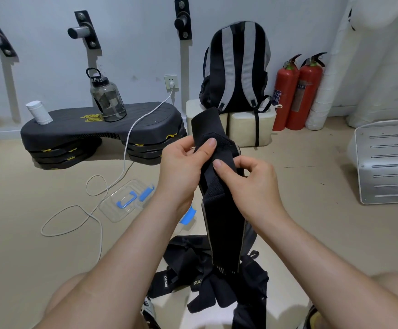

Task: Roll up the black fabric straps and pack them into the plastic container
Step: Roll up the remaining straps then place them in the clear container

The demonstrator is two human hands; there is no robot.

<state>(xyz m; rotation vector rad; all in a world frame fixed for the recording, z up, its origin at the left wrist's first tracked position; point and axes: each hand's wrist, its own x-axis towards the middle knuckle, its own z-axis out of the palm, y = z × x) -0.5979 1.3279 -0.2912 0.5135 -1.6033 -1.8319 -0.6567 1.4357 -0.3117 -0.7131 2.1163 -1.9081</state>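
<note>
Pinching the black strap [224,222] with my left hand [179,169] and right hand [252,184] — I'd keep its edges aligned and roll tight.

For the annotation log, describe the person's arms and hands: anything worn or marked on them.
The left forearm and right forearm are bare, no sleeves in view. The left hand and right hand wear no gloves, rings or watch; visible nails are short, unpainted.

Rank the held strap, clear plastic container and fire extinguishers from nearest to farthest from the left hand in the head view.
1. Held strap, gripped by the left hand.
2. Plastic container, floor, lower left.
3. Fire extinguishers, far right wall.
</note>
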